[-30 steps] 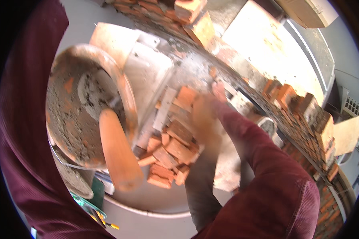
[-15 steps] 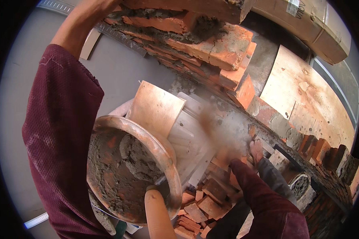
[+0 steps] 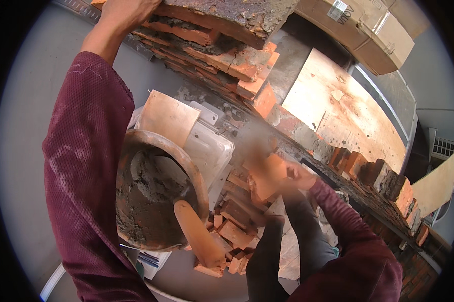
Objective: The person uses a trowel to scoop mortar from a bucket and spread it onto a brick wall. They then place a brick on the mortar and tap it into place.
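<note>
My right hand (image 3: 300, 176) grips an orange brick (image 3: 268, 177) by its right side, above the brick pile; a blur crosses the brick. At the top left my left hand (image 3: 131, 11) lies against the upper brick (image 3: 227, 20) of a wall, its fingers mostly cut off by the picture's edge. Below my left arm, a round tub (image 3: 194, 168) holds grey mortar (image 3: 156, 176). A wooden tool handle (image 3: 199, 234) leans out over the tub's rim; the tool's head is hidden.
Loose bricks (image 3: 234, 216) lie heaped right of the tub. A board (image 3: 169, 118) rests on a pale plastic container (image 3: 209, 146). A low brick course (image 3: 373, 171) runs along the right, with a plywood sheet (image 3: 345, 105) behind it. Cardboard boxes (image 3: 360, 32) stand at the top right.
My right hand has come up from the pile with a brick. The view has shifted, so the wall and tub sit further left, and more of my left hand shows.
</note>
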Tool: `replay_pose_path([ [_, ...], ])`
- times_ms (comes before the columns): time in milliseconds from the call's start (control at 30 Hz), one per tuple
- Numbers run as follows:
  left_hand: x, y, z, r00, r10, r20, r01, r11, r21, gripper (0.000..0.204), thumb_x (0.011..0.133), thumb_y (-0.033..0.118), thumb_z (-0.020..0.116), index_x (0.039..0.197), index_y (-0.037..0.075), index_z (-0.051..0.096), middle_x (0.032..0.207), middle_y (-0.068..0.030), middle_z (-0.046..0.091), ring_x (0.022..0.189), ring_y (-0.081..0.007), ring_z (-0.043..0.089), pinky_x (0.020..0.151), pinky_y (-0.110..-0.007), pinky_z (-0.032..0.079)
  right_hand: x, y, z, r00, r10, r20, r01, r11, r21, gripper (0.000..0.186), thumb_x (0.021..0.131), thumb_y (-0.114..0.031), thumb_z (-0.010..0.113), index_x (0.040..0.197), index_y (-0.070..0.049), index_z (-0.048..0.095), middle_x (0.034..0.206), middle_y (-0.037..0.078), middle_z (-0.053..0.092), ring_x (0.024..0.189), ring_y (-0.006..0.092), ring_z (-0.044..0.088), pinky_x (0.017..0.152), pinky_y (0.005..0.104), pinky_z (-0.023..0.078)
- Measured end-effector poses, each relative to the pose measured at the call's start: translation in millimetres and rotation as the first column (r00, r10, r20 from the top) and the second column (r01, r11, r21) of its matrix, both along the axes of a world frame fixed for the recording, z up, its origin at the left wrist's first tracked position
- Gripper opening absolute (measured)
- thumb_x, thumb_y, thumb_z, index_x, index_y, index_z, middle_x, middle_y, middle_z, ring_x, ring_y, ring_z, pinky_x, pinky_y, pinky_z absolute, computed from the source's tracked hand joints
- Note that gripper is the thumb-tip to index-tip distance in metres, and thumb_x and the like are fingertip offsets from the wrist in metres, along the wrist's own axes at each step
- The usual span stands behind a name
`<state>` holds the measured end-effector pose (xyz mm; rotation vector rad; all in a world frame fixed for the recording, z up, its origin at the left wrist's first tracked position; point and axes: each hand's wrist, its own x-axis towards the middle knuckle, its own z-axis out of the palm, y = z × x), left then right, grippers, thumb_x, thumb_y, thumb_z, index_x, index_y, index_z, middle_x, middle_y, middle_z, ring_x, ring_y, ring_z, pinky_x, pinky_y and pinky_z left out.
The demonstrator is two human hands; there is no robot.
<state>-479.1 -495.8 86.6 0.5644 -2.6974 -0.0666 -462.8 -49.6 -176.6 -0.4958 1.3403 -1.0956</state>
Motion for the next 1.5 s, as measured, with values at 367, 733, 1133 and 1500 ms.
replay_pose_path([
  [367, 2.8, 12.2, 0.1, 0.998, 0.033, -0.059, -0.03, 0.998, 0.049, 0.027, 0.088, 0.025, 0.056, 0.099, 0.004, 0.069, 0.092, -0.0225, 0.066, 0.086, -0.0384, 0.064, 0.076, -0.042, 0.05, -121.5, -84.1, 133.6, 0.822, -0.144, -0.552, -0.022, 0.959, -0.283, 0.06, 0.07, -0.009, 0.082, 0.122, -0.006, 0.054, 0.112, 0.003, 0.06, 0.108, 0.0157, 0.055, 0.097, 0.0325, 0.042],
  [733, 3.7, 8.7, 4.6, 0.996, 0.073, -0.042, -0.073, 0.997, 0.01, 0.029, 0.088, 0.029, 0.056, 0.1, 0.007, 0.07, 0.093, -0.022, 0.066, 0.087, -0.0397, 0.063, 0.078, -0.045, 0.049, -170.7, -145.7, 159.6, 0.749, -0.161, -0.643, -0.223, 0.852, -0.473, 0.06, 0.068, -0.002, 0.081, 0.122, -0.007, 0.056, 0.12, 0.003, 0.059, 0.113, 0.014, 0.053, 0.098, 0.0318, 0.043],
  [1133, 1.8, 7.7, 0.0, 0.997, -0.025, -0.073, 0.027, 0.999, 0.032, 0.029, 0.089, 0.026, 0.054, 0.103, 0.005, 0.068, 0.096, -0.0228, 0.065, 0.09, -0.0388, 0.063, 0.079, -0.043, 0.049, -183.1, -160.9, 155.9, 0.708, -0.085, -0.701, -0.264, 0.889, -0.375, 0.058, 0.068, -0.011, 0.084, 0.12, -0.005, 0.058, 0.106, 0.003, 0.065, 0.1, 0.0136, 0.059, 0.091, 0.0297, 0.045],
  [1500, -0.1, 15.0, 4.8, 0.999, 0.047, -0.018, -0.047, 0.999, 0.027, 0.03, 0.091, 0.026, 0.053, 0.104, 0.002, 0.067, 0.096, -0.0226, 0.066, 0.09, -0.039, 0.063, 0.08, -0.043, 0.049, -197.9, -172.1, 171.7, 0.575, 0.009, -0.818, -0.465, 0.826, -0.318, 0.053, 0.068, -0.013, 0.084, 0.114, -0.002, 0.061, 0.097, 0.005, 0.067, 0.091, 0.0129, 0.061, 0.085, 0.0303, 0.048],
])
